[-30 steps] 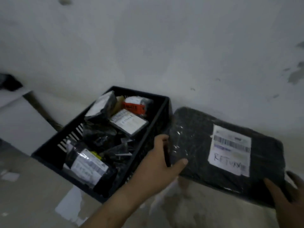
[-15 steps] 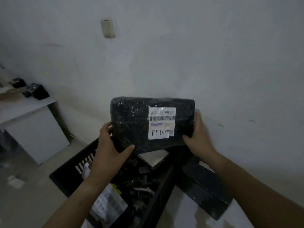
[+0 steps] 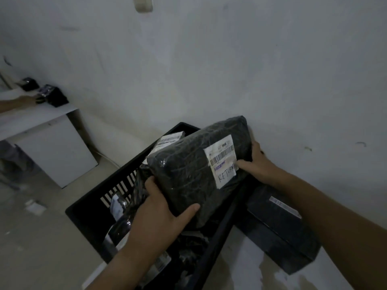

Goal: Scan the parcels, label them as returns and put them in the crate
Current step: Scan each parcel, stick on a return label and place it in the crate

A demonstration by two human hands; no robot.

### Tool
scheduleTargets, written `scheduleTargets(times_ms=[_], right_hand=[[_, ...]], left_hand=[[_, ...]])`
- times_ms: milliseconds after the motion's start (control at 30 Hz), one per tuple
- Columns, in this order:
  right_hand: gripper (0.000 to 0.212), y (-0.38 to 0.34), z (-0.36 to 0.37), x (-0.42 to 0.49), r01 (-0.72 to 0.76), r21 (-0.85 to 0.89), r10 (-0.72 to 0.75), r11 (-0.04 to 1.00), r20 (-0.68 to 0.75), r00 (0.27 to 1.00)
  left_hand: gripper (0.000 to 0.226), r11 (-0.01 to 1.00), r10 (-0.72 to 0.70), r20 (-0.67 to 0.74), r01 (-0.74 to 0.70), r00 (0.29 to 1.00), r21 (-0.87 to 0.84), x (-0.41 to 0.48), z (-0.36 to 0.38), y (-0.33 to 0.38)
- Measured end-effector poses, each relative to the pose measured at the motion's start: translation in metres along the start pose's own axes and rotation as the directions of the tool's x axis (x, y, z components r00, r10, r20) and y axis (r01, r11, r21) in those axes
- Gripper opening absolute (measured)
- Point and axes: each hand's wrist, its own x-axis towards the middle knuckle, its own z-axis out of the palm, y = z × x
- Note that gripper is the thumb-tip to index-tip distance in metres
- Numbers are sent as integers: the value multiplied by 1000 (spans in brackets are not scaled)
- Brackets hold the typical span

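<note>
Head view: A person holds a black wrapped parcel (image 3: 188,174) tilted above a black crate (image 3: 92,208) that stands on the floor by a white wall. The left hand (image 3: 161,216) grips the parcel's near corner, thumb across the top. The right hand (image 3: 258,162) grasps the far end, thumb pressed on the white label (image 3: 222,164), which carries a barcode and the handwritten word RETURN. Several labelled packages lie inside the crate. A second parcel (image 3: 278,231) lies on the floor just beside the crate's right wall. At far left, another person's hand (image 3: 27,100) rests near dark items on a white table (image 3: 52,147).
</note>
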Motion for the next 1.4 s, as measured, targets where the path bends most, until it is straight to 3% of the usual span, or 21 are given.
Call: scheduleTargets(times_ms=[100, 167, 267, 400, 467, 633, 733, 800, 867, 933, 967, 1033, 1067, 1133, 1200, 1267, 1333, 1400], right_hand=[[104, 4, 4, 0, -17, -37, 19, 999, 49, 999], [108, 5, 6, 0, 15, -104, -9, 994, 60, 998], [107, 7, 10, -3, 70, -150, -68, 986, 18, 998], [106, 9, 12, -3, 77, -138, -78, 987, -4, 997], [109, 12, 13, -3, 94, -115, -97, 989, -14, 995], [102, 26, 20, -26, 67, 18, -65, 998, -111, 992], [97, 38, 19, -58, 118, 46, -107, 992, -190, 976], [94, 56, 21, -88, 94, 32, -85, 995, -217, 972], [93, 86, 19, -118, -24, 15, 27, 1000, -290, 957], [86, 119, 12, -144, -120, 15, 114, 993, -446, 888], [80, 135, 9, -154, -158, 32, 152, 987, -514, 845], [80, 164, 5, -171, -282, 75, 272, 956, -578, 770], [90, 172, 4, -179, -364, 120, 365, 924, -569, 737], [105, 186, 3, -189, -483, 277, 556, 831, -461, 691], [94, 192, 0, -195, -491, 419, 628, 764, -308, 715], [69, 192, -3, -203, -454, 499, 613, 738, -216, 760], [54, 195, -4, -217, -397, 563, 592, 725, -215, 777], [50, 198, -4, -232, -356, 593, 578, 722, -235, 781]], left_hand=[[93, 959, -172, 324, 233, 930, -158, -7, 15, 1], [106, 920, -236, 460, 350, 856, -179, -11, 28, -1], [108, 898, -311, 409, 406, 858, -168, -7, 40, -8], [120, 760, -357, 543, 574, 760, -304, -2, 38, -10], [108, 649, -351, 605, 651, 715, -393, -5, 36, -4], [92, 592, -327, 524, 603, 786, -534, -31, 41, 8], [53, 481, -272, 576, 627, 771, -613, -62, 25, 15], [46, 581, -202, 489, 505, 849, -638, -91, 24, 16], [40, 792, -15, 272, 177, 962, -584, -120, 29, 28], [30, 869, 258, 142, -165, 956, -467, -128, 53, 40], [30, 858, 322, 152, -221, 934, -463, -125, 67, 53], [33, 838, 336, 230, -178, 913, -516, -101, 109, 69], [36, 839, 303, 259, -128, 917, -530, -84, 135, 74], [42, 848, 176, 321, 23, 930, -530, -49, 185, 79], [55, 831, 12, 387, 206, 922, -516, -18, 221, 78], [73, 822, -120, 431, 333, 894, -462, 1, 242, 69], [89, 837, -159, 427, 351, 890, -419, 8, 253, 57], [89, 853, -95, 437, 300, 894, -428, 5, 259, 50]])
